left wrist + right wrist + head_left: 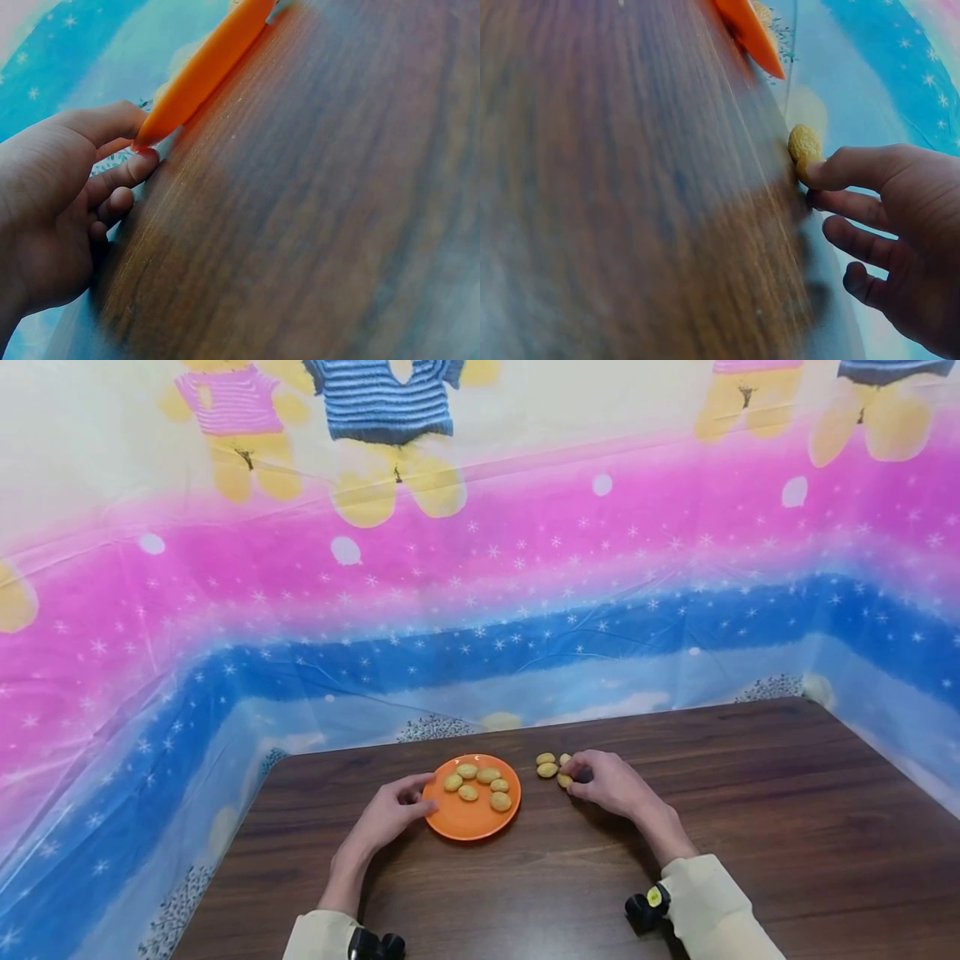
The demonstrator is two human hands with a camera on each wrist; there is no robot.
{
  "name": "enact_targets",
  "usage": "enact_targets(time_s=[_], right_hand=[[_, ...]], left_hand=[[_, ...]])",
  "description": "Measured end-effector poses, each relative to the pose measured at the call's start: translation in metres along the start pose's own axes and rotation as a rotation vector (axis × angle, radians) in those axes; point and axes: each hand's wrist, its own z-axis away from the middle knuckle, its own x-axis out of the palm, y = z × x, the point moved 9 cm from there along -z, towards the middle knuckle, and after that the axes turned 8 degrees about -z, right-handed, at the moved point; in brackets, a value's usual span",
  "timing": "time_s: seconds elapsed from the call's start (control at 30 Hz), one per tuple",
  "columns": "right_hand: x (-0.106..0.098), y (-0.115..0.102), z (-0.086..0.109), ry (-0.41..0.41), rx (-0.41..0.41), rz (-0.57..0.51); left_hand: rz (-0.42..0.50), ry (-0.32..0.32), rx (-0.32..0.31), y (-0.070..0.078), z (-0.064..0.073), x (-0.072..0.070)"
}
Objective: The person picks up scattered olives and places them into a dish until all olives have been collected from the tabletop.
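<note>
Several small yellow, oval, walnut-like pieces (487,775) with a rough surface lie on an orange plate (465,822). My left hand (390,814) holds the plate's left rim, the thumb on one face and a finger at the other, as the left wrist view shows. To the right of the plate is a small group of the same pieces (547,770) on the table. There my right hand (611,783) pinches one walnut-like piece (564,782) with thumb and forefinger, partly hidden by the fingertips. Another piece (805,141) sits just beyond it in the right wrist view.
The dark brown wooden table (517,893) carries the plate and the loose pieces. A printed curtain (420,577) hangs behind and along its sides. Small black cameras (647,910) sit at both wrists, by the cream sleeves.
</note>
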Motion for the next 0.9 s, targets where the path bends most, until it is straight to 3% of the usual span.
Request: enact_targets(time_s=[0.3, 0.6, 0.9], right_hand=[[-0.0020, -0.0030, 0.0027, 0.006, -0.046, -0.014], [0.0056, -0.0038, 0.0032, -0.076, -0.065, -0.037], [0.0075, -0.0049, -0.0011, -0.065, -0.071, 0.000]], left_hand=[[-0.007, 0.004, -0.006, -0.0002, -0.0009, 0.0004], [-0.004, 0.004, -0.006, -0.0005, -0.0013, 0.0002], [-0.009, 0.005, -0.011, -0.0013, -0.0026, 0.0006]])
